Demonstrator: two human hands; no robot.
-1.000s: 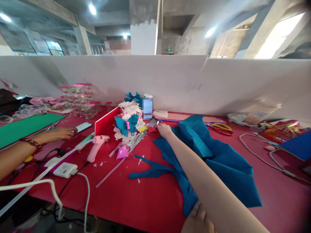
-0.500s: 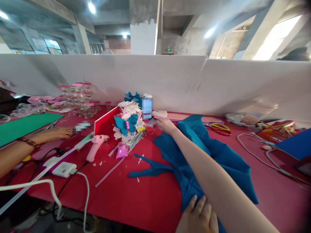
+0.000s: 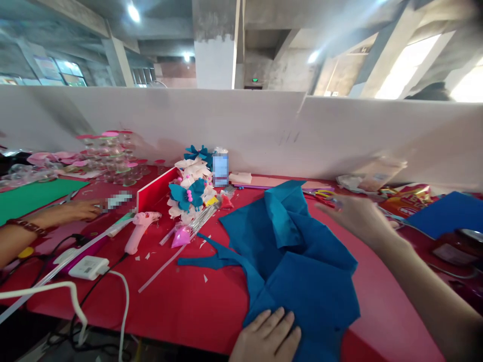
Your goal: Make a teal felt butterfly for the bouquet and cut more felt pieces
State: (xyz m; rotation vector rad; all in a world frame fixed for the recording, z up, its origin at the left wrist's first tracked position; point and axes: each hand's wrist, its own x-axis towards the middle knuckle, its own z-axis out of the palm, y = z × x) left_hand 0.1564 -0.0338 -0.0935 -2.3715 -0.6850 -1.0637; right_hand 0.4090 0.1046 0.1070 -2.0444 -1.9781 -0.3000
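Note:
A large blue felt-like sheet (image 3: pixel 317 286), creased and folded, covers the middle of the red table, with thin cut strips (image 3: pixel 209 260) trailing off its left side. My left hand (image 3: pixel 267 337) lies flat on its near edge, fingers stretched out. Over to the right, my right hand (image 3: pixel 358 216) is stretched out and blurred by motion, beside the scissors (image 3: pixel 320 193) with yellow and red handles. Its fingers look apart and reach toward the handles; whether they touch them is unclear.
Another person's hand (image 3: pixel 75 211) rests at the left. A pink glue gun (image 3: pixel 139 234), blue and white felt flowers (image 3: pixel 190 193), a phone (image 3: pixel 221 168) and a white adapter (image 3: pixel 88 267) with cables stand left of the sheet. A snack bag (image 3: pixel 405 198) and blue box (image 3: pixel 447 213) lie right.
My right hand has moved from the back middle, near the phone, over to the scissors on the right. The blue sheet lies more spread out at its near side, under my left hand.

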